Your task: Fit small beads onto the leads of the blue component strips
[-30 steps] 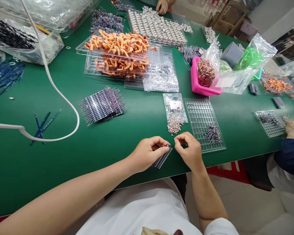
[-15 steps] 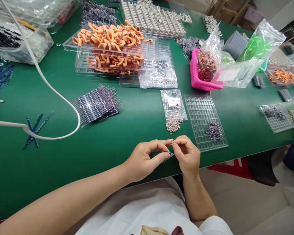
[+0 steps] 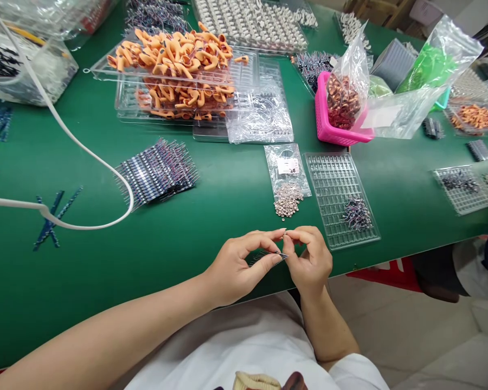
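Observation:
My left hand (image 3: 239,268) pinches a short comb-like strip of small leaded parts (image 3: 259,257) between thumb and fingers, its thin wires sticking out to the left. My right hand (image 3: 312,261) is closed, thumb and index fingertips on a tiny pale piece (image 3: 285,233) beside the left index fingertip. The fingers partly hide that piece. Just beyond the hands, a heap of small round pale discs (image 3: 288,206) spills from a labelled clear plastic bag (image 3: 271,157). To the right, a clear ribbed tray (image 3: 327,187) carries a pile of small leaded parts (image 3: 357,214).
Bundled component strips (image 3: 158,170) lie left, near a white cable (image 3: 85,146) and crossed blue strips (image 3: 51,222). Stacked clear trays (image 3: 126,100) of orange pieces (image 3: 183,57) stand behind. A pink basket (image 3: 323,122) is back right. The green table's (image 3: 236,195) front edge runs by my waist.
My right thumb and index fingertips have closed in on the tiny piece near the left index fingertip. The whole view has shifted slightly; the left hand keeps its strip.

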A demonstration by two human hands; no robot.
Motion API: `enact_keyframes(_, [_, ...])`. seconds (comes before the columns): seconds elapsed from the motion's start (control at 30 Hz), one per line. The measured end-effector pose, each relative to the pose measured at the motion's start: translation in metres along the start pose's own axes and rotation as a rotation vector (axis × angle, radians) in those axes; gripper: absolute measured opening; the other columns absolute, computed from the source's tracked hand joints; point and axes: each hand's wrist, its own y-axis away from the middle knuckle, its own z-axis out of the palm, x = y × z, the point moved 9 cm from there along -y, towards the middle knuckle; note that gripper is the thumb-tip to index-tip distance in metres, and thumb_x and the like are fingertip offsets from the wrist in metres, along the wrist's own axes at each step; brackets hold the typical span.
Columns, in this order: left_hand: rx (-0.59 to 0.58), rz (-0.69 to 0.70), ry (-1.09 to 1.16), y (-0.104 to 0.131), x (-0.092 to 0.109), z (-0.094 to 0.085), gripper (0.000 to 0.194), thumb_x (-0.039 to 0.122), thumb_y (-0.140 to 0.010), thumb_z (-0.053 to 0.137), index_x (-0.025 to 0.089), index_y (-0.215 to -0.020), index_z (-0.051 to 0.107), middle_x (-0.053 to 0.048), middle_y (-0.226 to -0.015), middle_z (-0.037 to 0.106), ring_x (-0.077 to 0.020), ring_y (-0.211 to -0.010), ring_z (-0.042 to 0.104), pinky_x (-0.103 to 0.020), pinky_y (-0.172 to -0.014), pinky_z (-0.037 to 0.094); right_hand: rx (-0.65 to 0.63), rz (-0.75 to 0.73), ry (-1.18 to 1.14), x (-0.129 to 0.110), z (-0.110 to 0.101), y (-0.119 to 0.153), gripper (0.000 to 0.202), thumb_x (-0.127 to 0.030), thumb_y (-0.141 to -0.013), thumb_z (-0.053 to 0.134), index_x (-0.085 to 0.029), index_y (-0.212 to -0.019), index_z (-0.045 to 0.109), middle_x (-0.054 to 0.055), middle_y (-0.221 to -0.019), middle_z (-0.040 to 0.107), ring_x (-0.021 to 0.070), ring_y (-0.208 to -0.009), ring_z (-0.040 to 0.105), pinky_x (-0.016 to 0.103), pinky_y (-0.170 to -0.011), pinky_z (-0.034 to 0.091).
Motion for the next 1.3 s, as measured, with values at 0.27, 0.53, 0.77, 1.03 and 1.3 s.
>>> enact_keyframes(0.27, [-0.002,0.067,-0.090,0.002,0.008,0.002,0.007,0.023,-0.091,0.064,0.020,-0.086,0.068,-0.013,-0.126,0.075,-0.0265,-0.117,0.071,-0.038,-0.100,0.054,0.009,0.015,-0.035,0.003,-0.002,0.002,0.015,-0.016,-0.090,0.065,-0.027,-0.101,0.066,0.003,-0.087,0.068,0.0169,-0.073,0.066,0.031,-0.059,0.056])
enact_keyframes(0.53, [0.014,0.072,-0.071,0.003,0.006,0.000,0.006,0.023,-0.091,0.065,0.020,-0.087,0.069,-0.013,-0.125,0.075,-0.0268,-0.120,0.070,-0.037,-0.102,0.053,0.009,0.002,-0.040,0.004,-0.002,0.003,0.016,-0.016,-0.089,0.066,-0.027,-0.101,0.066,0.003,-0.088,0.069,0.0173,-0.074,0.067,0.031,-0.059,0.056])
enact_keyframes(0.77, [0.018,0.063,-0.050,0.003,0.004,0.000,0.006,0.023,-0.091,0.066,0.019,-0.087,0.070,-0.014,-0.125,0.075,-0.0277,-0.121,0.069,-0.039,-0.104,0.053,-0.001,-0.019,-0.039,0.002,-0.001,0.002,0.019,-0.014,-0.088,0.067,-0.027,-0.102,0.066,0.003,-0.088,0.069,0.0171,-0.073,0.066,0.031,-0.059,0.055])
enact_keyframes(1.03, [0.084,-0.180,0.252,-0.001,-0.019,-0.002,0.014,0.030,-0.085,0.072,0.016,-0.086,0.071,-0.012,-0.111,0.078,-0.0220,-0.093,0.074,-0.031,-0.080,0.059,-0.051,0.203,-0.331,0.020,0.003,0.001,0.009,-0.015,-0.089,0.066,-0.024,-0.089,0.068,0.001,-0.083,0.063,0.0157,-0.074,0.060,0.029,-0.061,0.050])
enact_keyframes(1.3, [0.156,-0.317,0.432,-0.005,-0.036,-0.004,0.021,0.032,-0.076,0.081,0.016,-0.081,0.070,-0.001,-0.076,0.070,-0.0124,-0.068,0.063,-0.023,-0.062,0.052,-0.128,0.309,-0.562,0.025,0.012,0.003,0.010,-0.014,-0.089,0.067,-0.024,-0.086,0.070,0.000,-0.081,0.061,0.0143,-0.075,0.057,0.026,-0.063,0.046])
